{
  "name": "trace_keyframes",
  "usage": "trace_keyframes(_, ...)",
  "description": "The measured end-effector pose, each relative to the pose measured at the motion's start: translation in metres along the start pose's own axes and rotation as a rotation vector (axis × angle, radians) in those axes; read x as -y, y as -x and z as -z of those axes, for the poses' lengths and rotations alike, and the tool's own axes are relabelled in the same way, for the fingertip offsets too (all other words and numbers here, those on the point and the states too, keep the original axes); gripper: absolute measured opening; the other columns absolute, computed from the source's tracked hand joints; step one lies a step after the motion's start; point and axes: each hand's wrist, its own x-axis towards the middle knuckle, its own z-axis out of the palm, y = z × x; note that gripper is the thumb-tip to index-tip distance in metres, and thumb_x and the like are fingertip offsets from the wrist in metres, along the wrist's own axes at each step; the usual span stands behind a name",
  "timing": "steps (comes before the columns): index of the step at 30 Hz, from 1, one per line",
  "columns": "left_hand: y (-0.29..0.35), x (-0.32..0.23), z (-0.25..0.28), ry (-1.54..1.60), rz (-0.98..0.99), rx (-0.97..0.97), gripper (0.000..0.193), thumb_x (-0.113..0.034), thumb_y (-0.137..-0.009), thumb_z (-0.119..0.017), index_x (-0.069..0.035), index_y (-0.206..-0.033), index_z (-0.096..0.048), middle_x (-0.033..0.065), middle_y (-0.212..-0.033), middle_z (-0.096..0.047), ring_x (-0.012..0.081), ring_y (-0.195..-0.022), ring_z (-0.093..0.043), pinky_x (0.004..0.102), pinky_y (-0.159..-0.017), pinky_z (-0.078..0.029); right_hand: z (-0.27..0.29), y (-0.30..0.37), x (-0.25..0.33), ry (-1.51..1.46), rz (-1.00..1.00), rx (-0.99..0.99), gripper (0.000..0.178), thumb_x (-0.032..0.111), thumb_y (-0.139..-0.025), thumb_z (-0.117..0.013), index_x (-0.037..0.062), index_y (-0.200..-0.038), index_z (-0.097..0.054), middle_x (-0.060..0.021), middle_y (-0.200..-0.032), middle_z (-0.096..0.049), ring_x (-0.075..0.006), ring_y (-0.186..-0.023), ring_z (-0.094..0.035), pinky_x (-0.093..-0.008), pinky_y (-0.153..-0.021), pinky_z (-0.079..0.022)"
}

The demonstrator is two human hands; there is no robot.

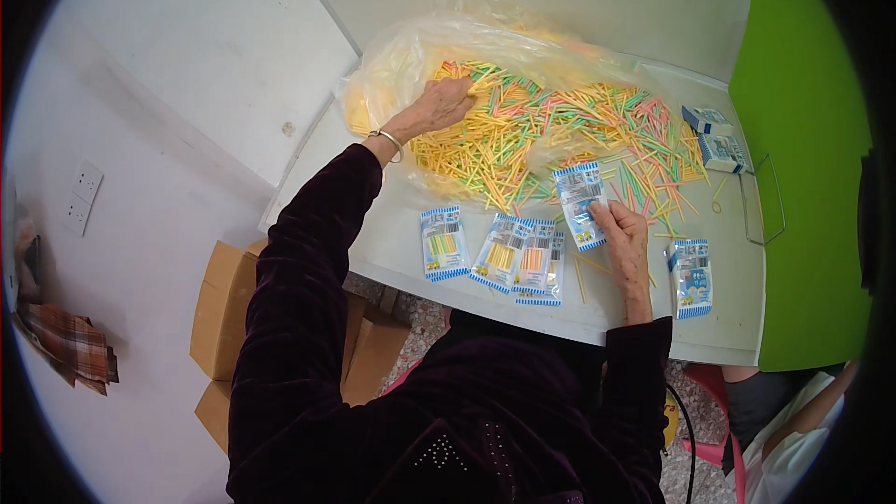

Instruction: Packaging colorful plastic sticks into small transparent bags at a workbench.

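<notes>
A wide heap of thin pastel sticks, yellow, green, pink and orange, lies in and around a clear plastic bag. My left hand, a bangle at its wrist, reaches into the heap's far left part. Its fingers are curled together at the sticks; what they grip, if anything, is hidden. In my right hand is a blue-and-white packet, pinched at its right edge above the near side of the heap. Nearer me lie a packet with sticks showing through its window and several overlapping packets.
Another packet lies at the right on the white table. Small blue-and-white bundles and a wire stand are near the green panel. Cardboard boxes stand below left. Another person's arm shows at lower right.
</notes>
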Motion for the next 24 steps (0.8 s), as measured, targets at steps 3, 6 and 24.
trace_keyframes(3, -0.003, -0.006, 0.007, 0.204, 0.074, 0.097, 0.027, -0.029, -0.089, -0.046, -0.002, -0.093, -0.047, 0.0128, -0.084, -0.055, 0.0269, -0.082, -0.055, 0.0371, -0.074, -0.040, -0.001, 0.000, 0.004, -0.109, -0.020, -0.035, 0.023, 0.020, -0.087, -0.059, -0.0018, -0.084, -0.065, 0.0050, -0.067, -0.056, -0.0014, -0.060, -0.045, -0.0183, -0.053, -0.034)
trace_keyframes(6, -0.001, -0.031, 0.020, 0.554, 0.073, 0.160, 0.030, -0.031, -0.091, -0.045, -0.002, -0.098, -0.051, 0.0098, -0.085, -0.057, 0.0201, -0.083, -0.057, 0.0322, -0.077, -0.041, 0.006, 0.001, 0.003, -0.200, -0.056, -0.049, 0.022, 0.020, -0.088, -0.059, -0.0005, -0.087, -0.066, 0.0050, -0.069, -0.058, -0.0012, -0.061, -0.046, -0.0177, -0.055, -0.035)
trace_keyframes(24, -0.035, -0.156, -0.033, 1.592, 0.022, 0.909, 0.025, -0.022, -0.090, -0.051, 0.002, -0.096, -0.056, 0.0111, -0.083, -0.062, 0.0177, -0.070, -0.062, 0.0295, -0.066, -0.050, 0.007, -0.092, 0.023, -0.732, 0.208, -0.057, 0.026, 0.016, -0.088, -0.059, 0.0010, -0.109, -0.058, -0.0037, -0.098, -0.063, -0.0120, -0.090, -0.058, -0.0275, -0.086, -0.044)
